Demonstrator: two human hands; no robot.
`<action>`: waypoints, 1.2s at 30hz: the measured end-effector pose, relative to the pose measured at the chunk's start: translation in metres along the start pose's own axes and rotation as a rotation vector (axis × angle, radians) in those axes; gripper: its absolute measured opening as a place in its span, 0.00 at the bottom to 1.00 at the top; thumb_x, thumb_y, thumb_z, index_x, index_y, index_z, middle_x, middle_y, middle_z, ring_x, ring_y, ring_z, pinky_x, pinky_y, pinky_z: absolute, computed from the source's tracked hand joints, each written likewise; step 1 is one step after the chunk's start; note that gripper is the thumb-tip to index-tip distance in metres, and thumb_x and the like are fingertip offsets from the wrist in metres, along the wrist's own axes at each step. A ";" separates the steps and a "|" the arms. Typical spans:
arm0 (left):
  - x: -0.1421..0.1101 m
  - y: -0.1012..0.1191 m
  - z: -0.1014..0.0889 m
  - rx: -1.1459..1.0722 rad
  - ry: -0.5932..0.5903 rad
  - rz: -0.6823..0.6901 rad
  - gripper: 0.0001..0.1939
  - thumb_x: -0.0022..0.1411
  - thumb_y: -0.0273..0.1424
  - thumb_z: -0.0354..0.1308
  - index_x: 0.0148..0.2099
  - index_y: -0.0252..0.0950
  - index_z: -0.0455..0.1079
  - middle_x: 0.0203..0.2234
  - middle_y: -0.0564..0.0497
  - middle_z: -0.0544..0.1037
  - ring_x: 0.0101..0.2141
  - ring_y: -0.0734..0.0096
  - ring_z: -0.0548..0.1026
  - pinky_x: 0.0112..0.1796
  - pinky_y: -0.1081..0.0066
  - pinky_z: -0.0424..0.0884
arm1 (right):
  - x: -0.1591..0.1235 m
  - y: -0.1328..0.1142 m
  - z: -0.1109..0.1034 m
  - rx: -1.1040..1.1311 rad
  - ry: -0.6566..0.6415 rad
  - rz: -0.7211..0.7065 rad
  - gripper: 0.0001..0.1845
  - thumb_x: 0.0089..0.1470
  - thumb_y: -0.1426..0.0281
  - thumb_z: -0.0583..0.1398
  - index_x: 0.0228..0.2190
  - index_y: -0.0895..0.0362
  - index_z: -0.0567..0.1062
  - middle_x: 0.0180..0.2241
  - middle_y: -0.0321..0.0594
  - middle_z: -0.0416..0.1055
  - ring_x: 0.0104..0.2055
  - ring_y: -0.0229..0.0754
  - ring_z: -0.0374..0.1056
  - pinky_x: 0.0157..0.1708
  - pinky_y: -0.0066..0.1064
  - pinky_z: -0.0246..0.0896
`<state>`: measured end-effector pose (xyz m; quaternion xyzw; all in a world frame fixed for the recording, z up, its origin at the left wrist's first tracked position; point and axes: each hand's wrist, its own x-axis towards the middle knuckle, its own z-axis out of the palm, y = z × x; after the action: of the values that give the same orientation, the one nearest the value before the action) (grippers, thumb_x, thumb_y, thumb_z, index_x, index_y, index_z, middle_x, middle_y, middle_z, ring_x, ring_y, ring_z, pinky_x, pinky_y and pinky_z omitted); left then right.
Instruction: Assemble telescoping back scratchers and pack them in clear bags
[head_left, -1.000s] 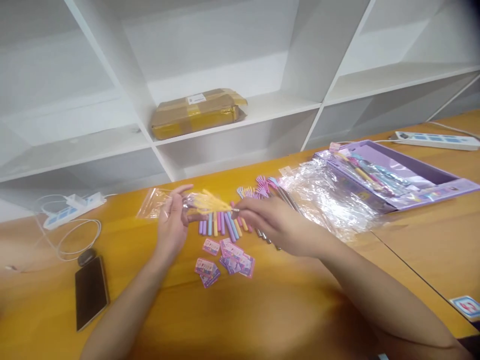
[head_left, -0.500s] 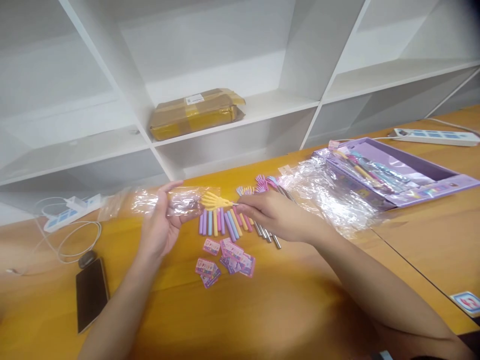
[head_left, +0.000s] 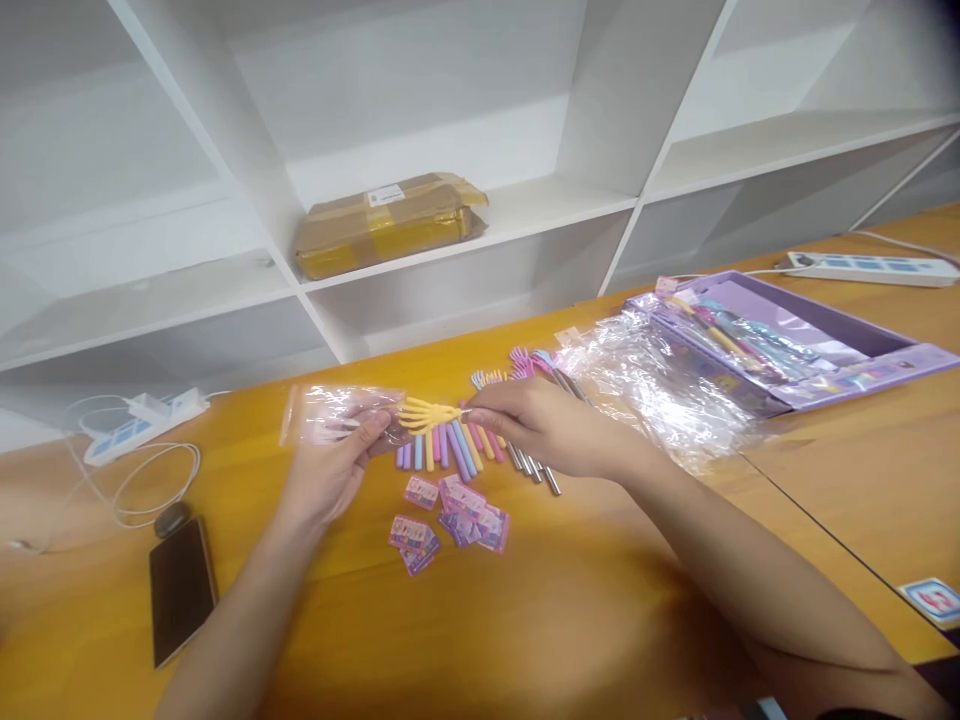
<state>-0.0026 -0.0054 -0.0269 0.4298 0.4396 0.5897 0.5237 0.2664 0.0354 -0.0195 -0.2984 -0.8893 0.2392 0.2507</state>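
Note:
My left hand (head_left: 330, 480) pinches a clear plastic bag (head_left: 311, 412), thumb on top. In my right hand (head_left: 551, 425) is a yellow hand-shaped back scratcher (head_left: 431, 413), gripped by its thin metal rod just behind the head. The yellow fingers point left and meet the bag's edge; whether their tips are inside it I cannot tell. Below lies a row of pastel handles (head_left: 463, 455) in purple, blue, yellow and pink. Metal rods (head_left: 553, 482) and more scratcher heads (head_left: 521, 360) show around my right hand, which partly covers them.
Small pink and purple cards (head_left: 465, 510) lie nearer me. To the right are a heap of clear bags (head_left: 667, 400) and an open purple box (head_left: 862, 365). A phone (head_left: 182, 590) and a power strip (head_left: 146, 425) lie left. A taped parcel (head_left: 390, 225) sits on the shelf.
My left hand has shifted its grip, its thumb now pressing the bag beside the yellow head. The bag has drawn in and spreads flat behind the fingers. My right hand has barely moved.

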 end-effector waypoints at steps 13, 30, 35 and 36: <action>-0.007 -0.022 0.008 0.114 -0.147 -0.055 0.19 0.57 0.38 0.77 0.47 0.34 0.82 0.46 0.41 0.86 0.47 0.51 0.84 0.51 0.52 0.84 | 0.001 0.003 0.012 0.070 -0.046 0.069 0.21 0.76 0.60 0.50 0.52 0.57 0.78 0.35 0.41 0.79 0.34 0.39 0.69 0.37 0.33 0.56; 0.003 -0.015 0.003 -0.045 -0.032 -0.002 0.16 0.55 0.37 0.78 0.40 0.33 0.82 0.42 0.42 0.87 0.45 0.51 0.86 0.48 0.54 0.85 | 0.001 0.008 0.003 0.105 -0.012 0.343 0.21 0.71 0.53 0.55 0.38 0.56 0.77 0.26 0.35 0.72 0.28 0.37 0.65 0.31 0.32 0.53; 0.002 -0.011 0.001 -0.071 -0.074 0.111 0.12 0.62 0.36 0.73 0.45 0.36 0.83 0.44 0.43 0.87 0.51 0.50 0.84 0.54 0.53 0.82 | 0.004 0.019 0.001 0.163 0.012 0.259 0.25 0.72 0.53 0.54 0.31 0.56 0.77 0.26 0.34 0.71 0.28 0.36 0.64 0.32 0.31 0.53; 0.001 -0.013 0.002 -0.070 -0.088 0.117 0.11 0.64 0.37 0.72 0.45 0.36 0.83 0.45 0.42 0.87 0.51 0.50 0.84 0.55 0.53 0.82 | 0.005 0.020 0.003 0.191 0.006 0.260 0.24 0.71 0.53 0.54 0.33 0.56 0.78 0.27 0.34 0.72 0.29 0.36 0.64 0.32 0.31 0.53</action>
<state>0.0022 -0.0036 -0.0393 0.4615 0.3694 0.6148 0.5221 0.2696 0.0517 -0.0316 -0.3865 -0.8158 0.3521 0.2473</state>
